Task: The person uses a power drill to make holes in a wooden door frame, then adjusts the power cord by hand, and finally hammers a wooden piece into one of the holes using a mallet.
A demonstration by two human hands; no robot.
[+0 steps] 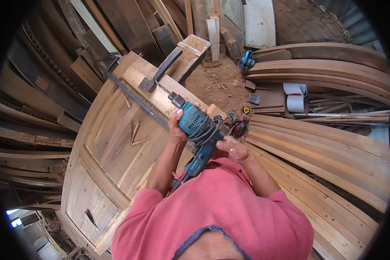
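Drill (192, 118): long axis pointing forward-left; left hand (175, 125) clasping its body, nearer chuck (176, 100); right hand (235, 149) lying beside cord (206, 135), grip unclear.

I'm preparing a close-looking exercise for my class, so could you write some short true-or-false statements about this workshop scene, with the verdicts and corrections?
1. The left hand is around the teal body of the drill. True.
2. A long dark bar lies across the wooden panel. True.
3. The right hand is stretched out over the wooden panel. False: it is near the handle end of the drill; its exact contact is hard to see.
4. The chuck points away from the person's chest. True.
5. The cord hangs entirely free of the drill. False: it is looped around it.
6. The person's shirt is green. False: it is pink.
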